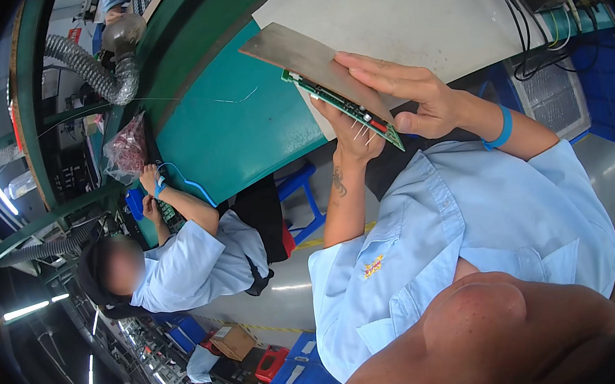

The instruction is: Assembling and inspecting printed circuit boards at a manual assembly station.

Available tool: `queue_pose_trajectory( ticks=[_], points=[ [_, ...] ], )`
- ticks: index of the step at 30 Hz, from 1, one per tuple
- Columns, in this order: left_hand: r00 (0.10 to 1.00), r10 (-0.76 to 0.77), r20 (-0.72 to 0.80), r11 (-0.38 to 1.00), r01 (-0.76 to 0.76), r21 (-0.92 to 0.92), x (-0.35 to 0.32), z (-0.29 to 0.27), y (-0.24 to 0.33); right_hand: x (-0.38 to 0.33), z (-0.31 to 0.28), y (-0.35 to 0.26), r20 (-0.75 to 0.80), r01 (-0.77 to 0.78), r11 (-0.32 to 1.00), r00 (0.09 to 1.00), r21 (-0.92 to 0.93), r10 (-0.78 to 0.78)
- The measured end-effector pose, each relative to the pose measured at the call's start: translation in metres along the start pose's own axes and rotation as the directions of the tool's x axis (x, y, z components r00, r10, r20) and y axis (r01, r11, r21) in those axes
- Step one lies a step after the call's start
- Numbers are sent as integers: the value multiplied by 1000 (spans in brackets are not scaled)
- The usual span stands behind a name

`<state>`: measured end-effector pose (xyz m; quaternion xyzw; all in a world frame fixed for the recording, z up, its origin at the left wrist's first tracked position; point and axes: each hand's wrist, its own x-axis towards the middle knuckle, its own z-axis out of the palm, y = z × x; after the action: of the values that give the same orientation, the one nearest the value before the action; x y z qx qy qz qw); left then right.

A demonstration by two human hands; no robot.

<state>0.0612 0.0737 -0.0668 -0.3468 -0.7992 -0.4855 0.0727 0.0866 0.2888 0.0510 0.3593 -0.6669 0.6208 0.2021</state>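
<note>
Both hands gripped the work — left hand (352, 137) closed under the green circuit board (344, 107), right hand (405, 90) flattened over the grey plate (301, 52) — best kept steady, leads untouched.

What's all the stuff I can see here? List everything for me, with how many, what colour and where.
circuit board: one, green, long and narrow, held edge-on at picture centre
metal plate: one, grey-brown, flat, lying against the board's upper side
workbench: one, teal top with a white mat further along
hose: one, silver, ribbed, upper left
bag: one, clear with reddish contents, on the bench at left
cables: several, black and green, upper right
stool: one, blue, under the bench
co-worker: one, light blue shirt, seated at left
left hand: one, under the board, gripping it
right hand: one, blue wristband, fingers flat on the plate
</note>
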Motion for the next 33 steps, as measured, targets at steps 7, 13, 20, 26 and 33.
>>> queue_pose_trajectory(
  ticks=[7, 13, 20, 26, 33],
  points=[
    [998, 7, -69, 986, -18, -166, 8, 8, 11, 0, 0, 1, 9, -13, 1000, 1000, -13, 14],
    [997, 27, -76, 971, -44, -235, 12, 11, 15, 0, 2, 1, 5, -16, 1000, 1000, -27, 17],
    [946, 202, -252, 948, -254, -192, 56, 10, 56, 7, 3, -5, -53, -86, 994, 995, -63, 83],
    [956, -149, -254, 653, -97, -751, 39, 13, 60, 29, -11, -6, 22, -105, 925, 992, -366, 121],
    [930, -250, -270, 424, -146, -894, 60, 9, 86, 48, -12, -1, 103, 102, 725, 994, -682, -43]
  ],
)
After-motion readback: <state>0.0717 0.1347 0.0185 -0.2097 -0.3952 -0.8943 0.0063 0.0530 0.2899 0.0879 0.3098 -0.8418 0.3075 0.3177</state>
